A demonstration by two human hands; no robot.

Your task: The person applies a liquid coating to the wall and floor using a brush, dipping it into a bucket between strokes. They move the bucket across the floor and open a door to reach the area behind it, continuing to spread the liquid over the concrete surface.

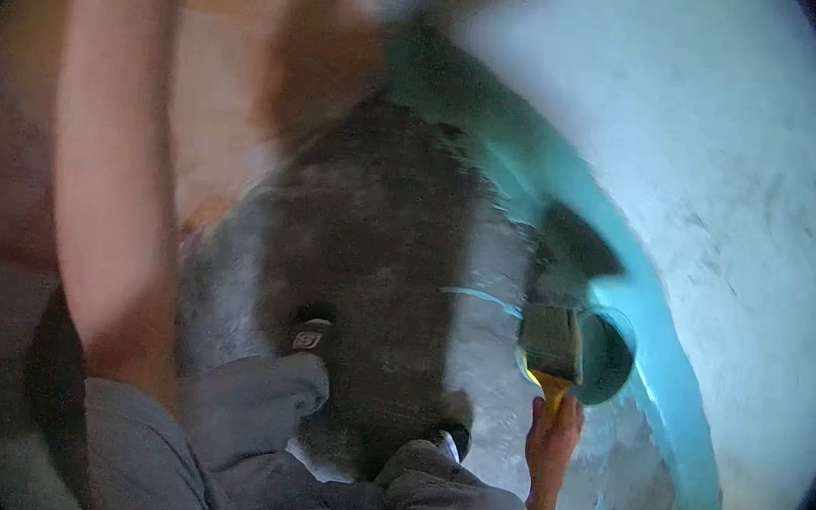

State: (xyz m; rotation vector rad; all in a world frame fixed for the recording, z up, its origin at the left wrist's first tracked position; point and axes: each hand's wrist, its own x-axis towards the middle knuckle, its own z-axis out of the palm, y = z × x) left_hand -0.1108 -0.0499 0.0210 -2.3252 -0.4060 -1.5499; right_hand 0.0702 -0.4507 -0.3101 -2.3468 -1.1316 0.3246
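Note:
My right hand (557, 435), low on the right, is closed round the yellow handle of a wide paintbrush (553, 344). The brush's broad dark head points away from me and overlaps the left side of a round paint bucket (626, 335). Teal colour shows inside the bucket, which stands on the floor beside the painted foot of the wall. My left forearm (120, 172) reaches up along the left side and leaves the view at the top, so my left hand is out of sight.
A teal band (663, 314) curves along the bottom of the pale wall (721, 160). A thin teal streak (484, 298) marks the grey floor (491, 365). My shoes (310, 332) stand on the floor near the middle. An orange-brown surface (228, 63) rises at upper left.

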